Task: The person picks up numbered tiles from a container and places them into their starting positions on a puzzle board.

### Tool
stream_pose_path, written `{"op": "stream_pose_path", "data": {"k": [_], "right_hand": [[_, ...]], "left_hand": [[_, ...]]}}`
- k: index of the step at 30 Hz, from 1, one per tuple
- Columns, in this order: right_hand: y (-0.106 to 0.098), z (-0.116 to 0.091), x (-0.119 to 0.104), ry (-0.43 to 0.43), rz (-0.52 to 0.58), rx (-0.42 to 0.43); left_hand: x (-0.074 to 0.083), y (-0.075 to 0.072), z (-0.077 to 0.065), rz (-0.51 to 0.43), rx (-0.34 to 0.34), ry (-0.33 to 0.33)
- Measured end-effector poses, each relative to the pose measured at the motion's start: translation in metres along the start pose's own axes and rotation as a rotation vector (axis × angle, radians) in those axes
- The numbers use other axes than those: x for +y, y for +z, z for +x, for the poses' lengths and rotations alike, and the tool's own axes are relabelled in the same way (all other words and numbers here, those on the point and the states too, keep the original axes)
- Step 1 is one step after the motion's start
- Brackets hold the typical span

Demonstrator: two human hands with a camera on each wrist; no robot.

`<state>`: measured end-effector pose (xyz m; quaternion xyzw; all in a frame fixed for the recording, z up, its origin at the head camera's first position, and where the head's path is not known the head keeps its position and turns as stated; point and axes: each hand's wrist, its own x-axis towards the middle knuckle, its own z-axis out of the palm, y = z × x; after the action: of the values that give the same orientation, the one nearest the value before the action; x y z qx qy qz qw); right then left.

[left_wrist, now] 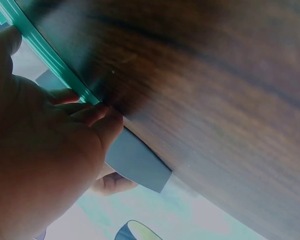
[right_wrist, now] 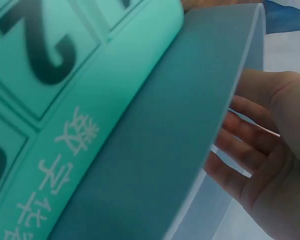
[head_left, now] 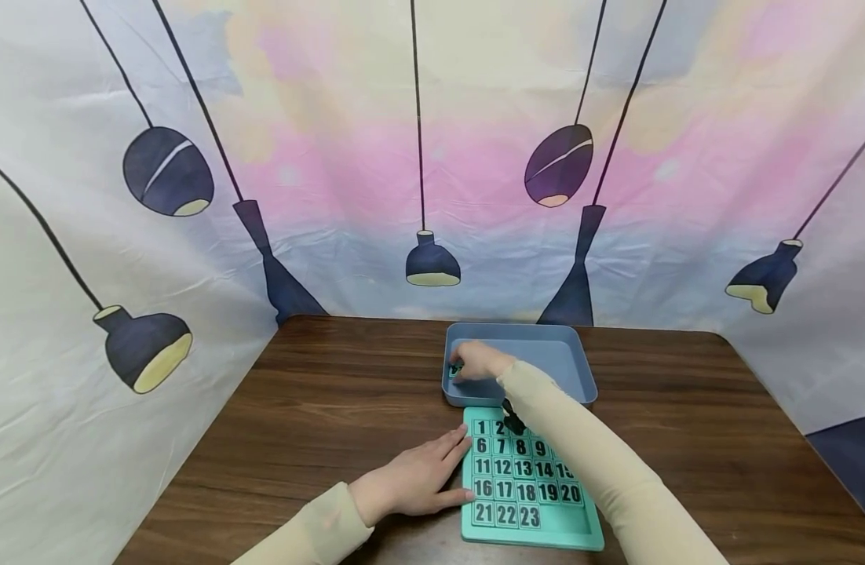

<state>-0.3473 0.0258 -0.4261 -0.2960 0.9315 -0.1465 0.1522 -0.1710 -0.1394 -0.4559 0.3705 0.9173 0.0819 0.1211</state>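
A turquoise number board [head_left: 563, 519] lies on the table, with numbered tiles in rows up to 23 in its bottom row. My left hand [head_left: 421, 475] rests at the board's left edge, fingers extended, fingertips touching its rim [left_wrist: 55, 60]. Beyond the board, my right hand [head_left: 479, 361] reaches into a blue-grey tray [head_left: 556, 357] and pinches a small green number tile [head_left: 455, 369] near the tray's left wall. In the right wrist view, the tray wall [right_wrist: 155, 130] hides the fingertips of the right hand [right_wrist: 275, 150] and the tile.
The tray stands right behind the board on a brown wooden table [head_left: 348, 377]. My right sleeve [head_left: 595, 463] crosses over the board's right side and covers some tiles. A cloth printed with hanging lamps [head_left: 362, 157] hangs behind the table.
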Motion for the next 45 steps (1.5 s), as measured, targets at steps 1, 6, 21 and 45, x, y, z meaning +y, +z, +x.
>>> {"op": "stream_pose_path", "data": {"k": [1, 6, 21, 45], "right_hand": [[0.001, -0.001, 0.000, 0.002, -0.016, 0.008], [-0.001, -0.005, 0.001, 0.008, -0.035, 0.017], [-0.015, -0.035, 0.036, 0.116, 0.038, -0.038], [-0.052, -0.144, 0.092, 0.089, 0.416, 0.157]], "left_hand": [[0.000, 0.000, 0.000, 0.000, -0.001, -0.002], [-0.001, 0.000, 0.001, -0.002, 0.000, -0.008], [-0.003, 0.003, 0.004, -0.022, -0.008, -0.029], [0.000, 0.003, 0.004, -0.012, -0.011, -0.021]]}}
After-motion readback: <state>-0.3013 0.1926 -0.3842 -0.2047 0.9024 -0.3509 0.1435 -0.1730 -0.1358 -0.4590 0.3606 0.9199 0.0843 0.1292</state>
